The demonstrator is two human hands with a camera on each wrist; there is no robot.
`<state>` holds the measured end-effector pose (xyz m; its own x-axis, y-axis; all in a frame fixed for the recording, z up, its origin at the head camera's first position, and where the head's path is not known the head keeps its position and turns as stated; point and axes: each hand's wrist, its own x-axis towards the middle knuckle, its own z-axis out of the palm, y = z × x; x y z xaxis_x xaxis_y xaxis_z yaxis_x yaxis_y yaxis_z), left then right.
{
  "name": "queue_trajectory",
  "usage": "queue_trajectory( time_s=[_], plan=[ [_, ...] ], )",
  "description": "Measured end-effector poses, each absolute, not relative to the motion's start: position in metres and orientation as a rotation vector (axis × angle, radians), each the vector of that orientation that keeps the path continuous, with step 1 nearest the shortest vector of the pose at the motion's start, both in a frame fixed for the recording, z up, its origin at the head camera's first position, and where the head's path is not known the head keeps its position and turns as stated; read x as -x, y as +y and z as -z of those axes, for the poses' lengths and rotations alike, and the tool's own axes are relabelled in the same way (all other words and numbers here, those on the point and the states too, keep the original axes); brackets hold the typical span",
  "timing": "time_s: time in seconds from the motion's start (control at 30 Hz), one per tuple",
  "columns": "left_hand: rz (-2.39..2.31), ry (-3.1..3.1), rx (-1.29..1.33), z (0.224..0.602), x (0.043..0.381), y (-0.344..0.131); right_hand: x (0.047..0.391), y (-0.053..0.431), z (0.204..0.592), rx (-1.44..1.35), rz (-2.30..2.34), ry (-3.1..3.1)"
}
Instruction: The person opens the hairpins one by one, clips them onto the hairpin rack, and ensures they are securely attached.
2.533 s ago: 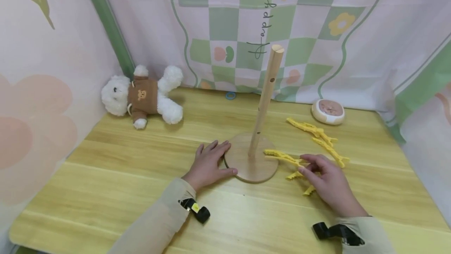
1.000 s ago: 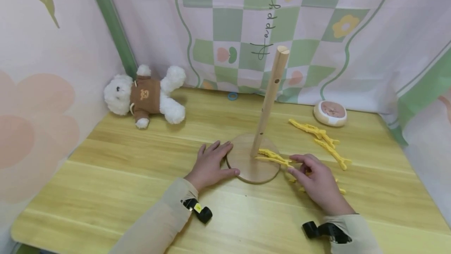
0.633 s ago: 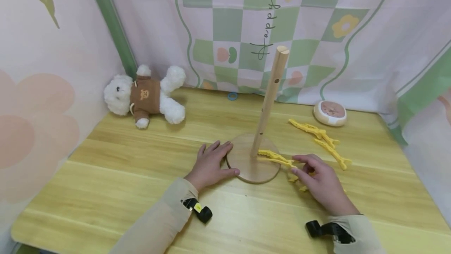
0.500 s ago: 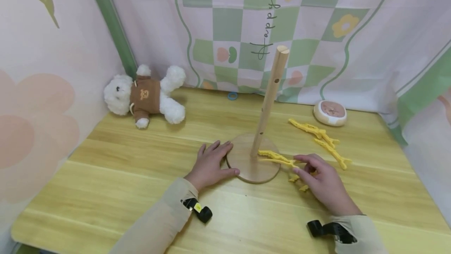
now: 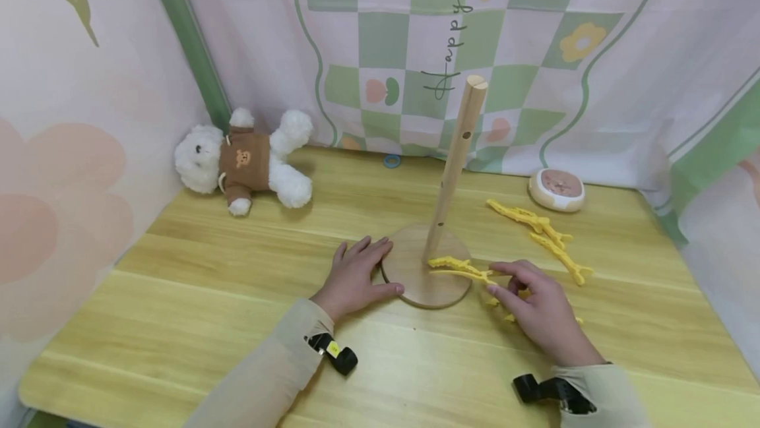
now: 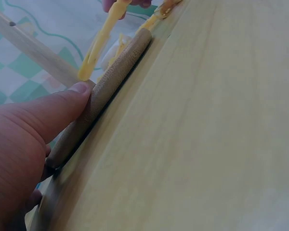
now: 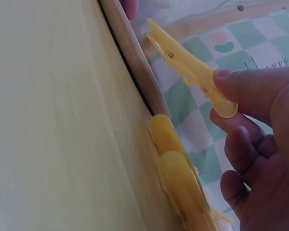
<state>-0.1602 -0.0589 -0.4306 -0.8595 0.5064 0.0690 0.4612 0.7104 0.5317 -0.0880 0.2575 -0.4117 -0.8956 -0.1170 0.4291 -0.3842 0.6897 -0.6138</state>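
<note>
A round wooden base [image 5: 439, 294] carries an upright wooden pole [image 5: 454, 164] with several small holes. My left hand [image 5: 354, 277] rests on the base's left side, fingers spread, thumb [image 6: 62, 108] along the rim. Between thumb and forefinger, my right hand [image 5: 541, 312] pinches the rear end of a yellow alligator hair clip [image 5: 460, 266]. The clip hangs over the base with its toothed jaws pointing left, parted, their tips right at the pole's foot. Beneath the right hand lie more yellow clips [image 7: 176, 168], mostly covered by it in the head view.
Behind the right hand, two yellow clips [image 5: 561, 256] lie end to end on the wood-grain table [image 5: 196, 322]. At the back stand a round cream device [image 5: 557, 189] and a small blue ring [image 5: 391, 161]. A white plush toy [image 5: 246, 161] in a brown shirt lies back left.
My right hand has brought the hair clip leftward from the base's right edge to the pole's foot. It shifted slightly right, then left again. The left hand keeps its place on the base.
</note>
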Motion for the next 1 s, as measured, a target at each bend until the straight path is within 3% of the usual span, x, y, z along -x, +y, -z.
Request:
queue_trajectory(
  time_s=[1.0],
  plan=[
    [-0.843, 2.830, -0.790, 0.4295, 0.1593, -0.0578, 0.0863, 0.2502, 0.4119, -0.447, -1.084, -2.568]
  ],
)
